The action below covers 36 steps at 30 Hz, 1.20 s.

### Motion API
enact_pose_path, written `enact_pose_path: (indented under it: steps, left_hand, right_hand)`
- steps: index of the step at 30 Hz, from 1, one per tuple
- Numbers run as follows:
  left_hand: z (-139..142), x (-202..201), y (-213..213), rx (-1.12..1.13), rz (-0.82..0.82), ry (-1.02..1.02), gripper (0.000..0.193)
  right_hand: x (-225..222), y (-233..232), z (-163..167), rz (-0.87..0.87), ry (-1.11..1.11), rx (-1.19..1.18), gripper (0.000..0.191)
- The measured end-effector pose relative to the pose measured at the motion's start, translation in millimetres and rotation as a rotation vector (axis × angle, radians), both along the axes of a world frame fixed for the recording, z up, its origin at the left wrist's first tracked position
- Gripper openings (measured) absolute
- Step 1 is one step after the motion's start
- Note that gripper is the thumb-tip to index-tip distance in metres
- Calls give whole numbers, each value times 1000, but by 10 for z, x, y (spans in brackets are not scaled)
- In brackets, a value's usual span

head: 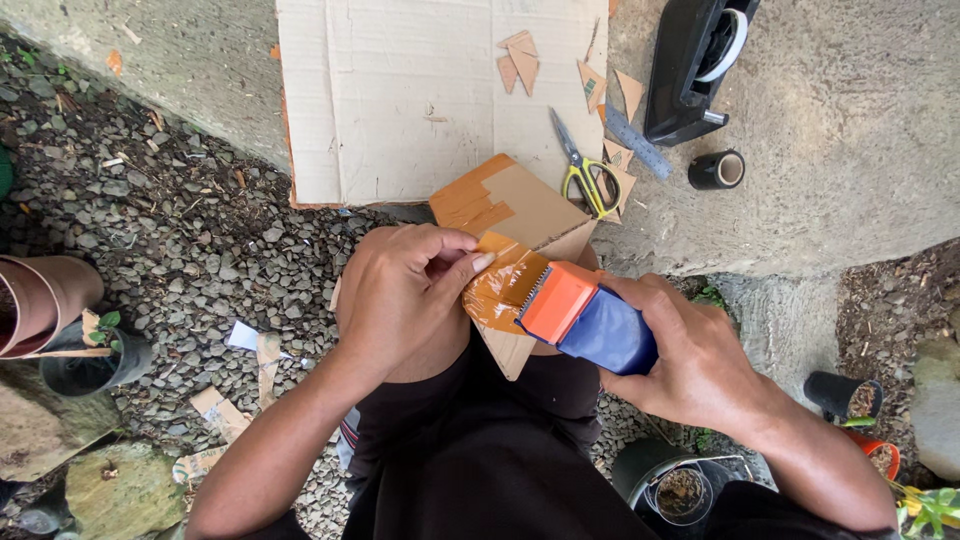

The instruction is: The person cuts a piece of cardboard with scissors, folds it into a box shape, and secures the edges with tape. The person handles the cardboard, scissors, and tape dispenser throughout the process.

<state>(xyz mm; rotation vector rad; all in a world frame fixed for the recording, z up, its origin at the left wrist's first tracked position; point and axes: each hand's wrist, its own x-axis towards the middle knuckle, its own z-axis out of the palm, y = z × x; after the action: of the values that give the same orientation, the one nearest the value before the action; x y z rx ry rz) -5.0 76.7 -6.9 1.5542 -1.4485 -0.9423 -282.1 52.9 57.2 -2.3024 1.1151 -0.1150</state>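
Item: folded brown cardboard piece (520,215) on the person's lap, left hand (405,295) pinching glossy brown tape (505,285) onto it, right hand (700,360) gripping the orange-and-blue tape dispenser (580,315); likely risk: slack tape wrinkling or sticking crooked, toothed blade near fingers.

Single head-worn view, facing steeply downward from above the seated person's lap, close to the left hand (405,300) and right hand (700,360) at frame centre, taking in gravel ground (190,220) on the left, a concrete slab (850,150) across the top, and no second view sharing the scene.
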Motion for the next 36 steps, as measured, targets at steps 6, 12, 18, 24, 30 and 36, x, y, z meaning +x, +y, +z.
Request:
enact_pose_path:
  steps: [6, 12, 18, 24, 30, 36]
  left_hand:
    - [-104, 20, 101, 10, 9, -205, 42]
    - [-278, 35, 172, -122, 55, -205, 42]
    - [-281, -111, 338, -376, -313, -94, 68]
    - [-146, -343, 407, -325, -286, -416, 128]
    - [-82, -755, 515, -236, -78, -450, 120]
    - [75, -654, 417, -223, -120, -370, 116]
  right_hand:
    - [-8, 40, 8, 8, -9, -16, 93]
    - [-50, 58, 0, 14, -23, -41, 93]
    - [-77, 61, -8, -9, 0, 1, 91]
    - [-108, 68, -11, -30, 10, 3, 93]
    - [-95, 84, 42, 1, -65, -25, 88]
    - [-5, 88, 245, -74, -47, -10, 80]
